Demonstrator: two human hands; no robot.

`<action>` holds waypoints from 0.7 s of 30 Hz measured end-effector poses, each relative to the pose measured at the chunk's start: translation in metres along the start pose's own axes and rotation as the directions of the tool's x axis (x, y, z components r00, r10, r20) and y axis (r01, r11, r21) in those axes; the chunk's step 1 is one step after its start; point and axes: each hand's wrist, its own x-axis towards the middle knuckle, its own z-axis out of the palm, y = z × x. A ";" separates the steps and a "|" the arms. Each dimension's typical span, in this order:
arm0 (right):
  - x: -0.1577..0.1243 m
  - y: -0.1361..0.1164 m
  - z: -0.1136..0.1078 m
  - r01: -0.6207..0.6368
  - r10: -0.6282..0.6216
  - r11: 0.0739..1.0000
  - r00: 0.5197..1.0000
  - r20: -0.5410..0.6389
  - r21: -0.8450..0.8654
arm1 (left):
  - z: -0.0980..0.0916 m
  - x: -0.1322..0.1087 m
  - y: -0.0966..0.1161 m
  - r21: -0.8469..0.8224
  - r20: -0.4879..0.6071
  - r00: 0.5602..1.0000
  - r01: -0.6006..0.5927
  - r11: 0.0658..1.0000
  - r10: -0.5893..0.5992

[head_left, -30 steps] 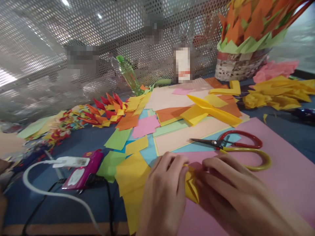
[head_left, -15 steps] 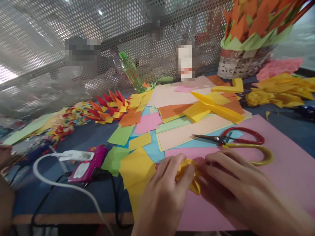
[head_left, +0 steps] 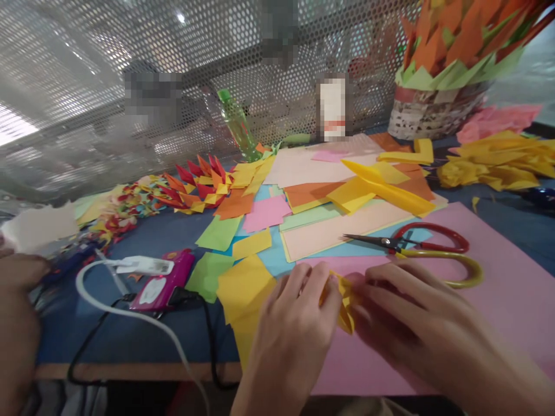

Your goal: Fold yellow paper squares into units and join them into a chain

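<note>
Both my hands work on a small folded yellow paper piece [head_left: 346, 300] at the near edge of the table. My left hand [head_left: 290, 329] pinches its left side with fingers closed. My right hand [head_left: 411, 320] presses and grips its right side, fingers curled over it. The piece rests on a large pink sheet [head_left: 498, 277]. Just beyond my right hand lie scissors [head_left: 416, 248] with a red and a yellow handle, blades pointing left.
Loose coloured paper sheets [head_left: 303, 214] cover the blue table. A pink device [head_left: 162, 283] with white and black cables lies left. A green bottle [head_left: 236, 124], a basket [head_left: 429, 112] of folded paper, crumpled yellow paper [head_left: 498, 164] and a perforated metal screen stand behind. Another person's hand [head_left: 17, 323] is at far left.
My view has shifted slightly, showing more of the table's front edge. My fingers have re-gripped the yellow piece. The other person's hand has come further into view at left.
</note>
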 end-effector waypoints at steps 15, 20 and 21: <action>-0.009 0.001 -0.007 0.020 -0.013 0.997 0.996 0.093 -0.078 | 0.005 -0.003 -0.004 -0.410 0.136 0.965 0.261 0.874 -0.224; -0.014 -0.015 -0.022 -0.034 0.037 0.994 0.999 0.022 -0.107 | -0.004 -0.001 -0.004 -0.381 0.063 0.978 0.207 0.901 -0.198; -0.015 -0.018 -0.023 -0.035 0.037 0.996 0.999 0.029 -0.087 | -0.004 -0.001 -0.004 -0.368 0.066 0.983 0.182 0.912 -0.170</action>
